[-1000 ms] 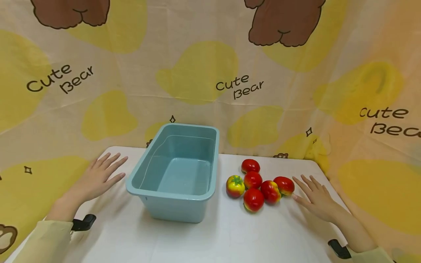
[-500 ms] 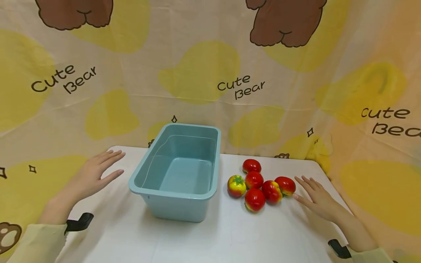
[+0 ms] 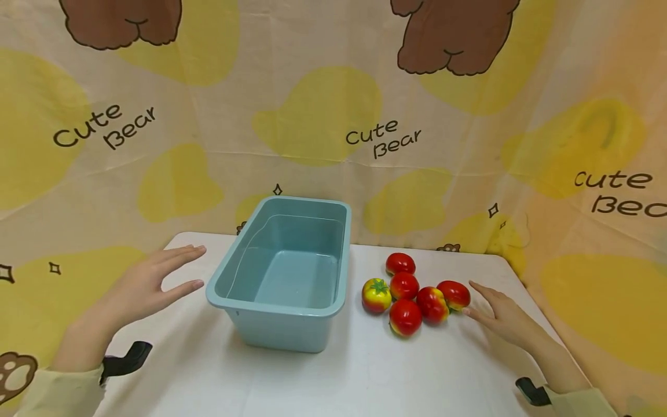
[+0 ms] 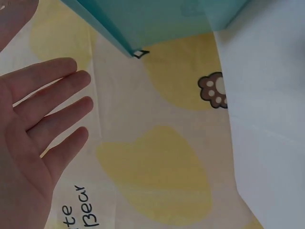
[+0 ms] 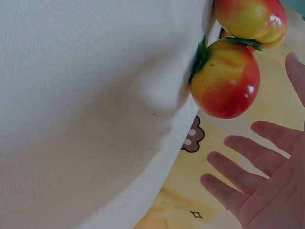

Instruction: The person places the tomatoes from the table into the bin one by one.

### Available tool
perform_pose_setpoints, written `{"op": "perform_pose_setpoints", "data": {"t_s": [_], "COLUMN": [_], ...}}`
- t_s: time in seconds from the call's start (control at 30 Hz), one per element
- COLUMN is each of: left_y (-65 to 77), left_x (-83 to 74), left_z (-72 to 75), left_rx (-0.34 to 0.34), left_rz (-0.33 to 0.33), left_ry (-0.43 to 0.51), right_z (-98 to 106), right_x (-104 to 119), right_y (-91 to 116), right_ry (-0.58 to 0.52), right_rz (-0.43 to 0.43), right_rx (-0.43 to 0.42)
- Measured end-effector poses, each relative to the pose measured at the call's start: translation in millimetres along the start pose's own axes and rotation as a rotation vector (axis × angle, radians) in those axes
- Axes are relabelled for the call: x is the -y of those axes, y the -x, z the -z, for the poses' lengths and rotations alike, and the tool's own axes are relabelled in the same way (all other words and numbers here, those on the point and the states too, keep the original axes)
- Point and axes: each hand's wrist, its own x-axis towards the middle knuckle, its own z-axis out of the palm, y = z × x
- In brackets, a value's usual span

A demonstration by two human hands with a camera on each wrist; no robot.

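Observation:
A light blue plastic basin (image 3: 281, 324) stands on the white table, with nothing inside. To its right lie several red tomatoes (image 3: 405, 317) in a loose cluster; one yellow-green tomato (image 3: 376, 295) shows its green leafy top. Left of the basin, my left hand (image 3: 148, 284) hovers with fingers extended and thumb apart, holding nothing. My right hand (image 3: 508, 315) is just right of the rightmost tomato (image 3: 454, 295), its fingers extended. In the right wrist view, a gap shows between that hand and the nearest tomato (image 5: 226, 78).
The white table (image 3: 375, 376) has rounded back corners. Behind and beside it hangs a cream cloth (image 3: 302, 133) with yellow patches, bears and lettering. Black straps with mounts (image 3: 125, 360) are on both wrists.
My left hand has turned more onto its side, its fingers drawing together in the head view. My right hand has turned slightly too, staying by the tomatoes. Basin and tomatoes stay put.

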Motion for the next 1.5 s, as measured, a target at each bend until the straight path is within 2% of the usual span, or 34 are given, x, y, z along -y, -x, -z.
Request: {"op": "perform_pose_setpoints", "data": {"t_s": [0.2,0.5,0.83,1.2,1.5], "left_y": [0.3,0.3,2.9,2.1,-0.6], "left_x": [-12.1,-23.8,-29.0,-30.7,-31.9], "left_z": [3.0,3.5,1.1,1.6,3.1], "left_rx": [-0.013,0.031,0.037,0.056,0.076], "left_rz": [-0.027,-0.027,-0.017,0.001,0.029], "left_ry": [0.036,0.083,0.09,0.12,0.086], "right_z": [-6,-14,-22,-27,-29], "right_x": [-8,-12,-14,-16,-18], "right_y": [-6,-13,-22,-26,-26], "right_ry": [-0.013,-0.062,-0.115,-0.141,-0.157], "right_rz": [0.032,0.003,0.017,-0.034,-0.038], "right_rx": [-0.049,-0.049,-0.043,-0.015,-0.041]}}
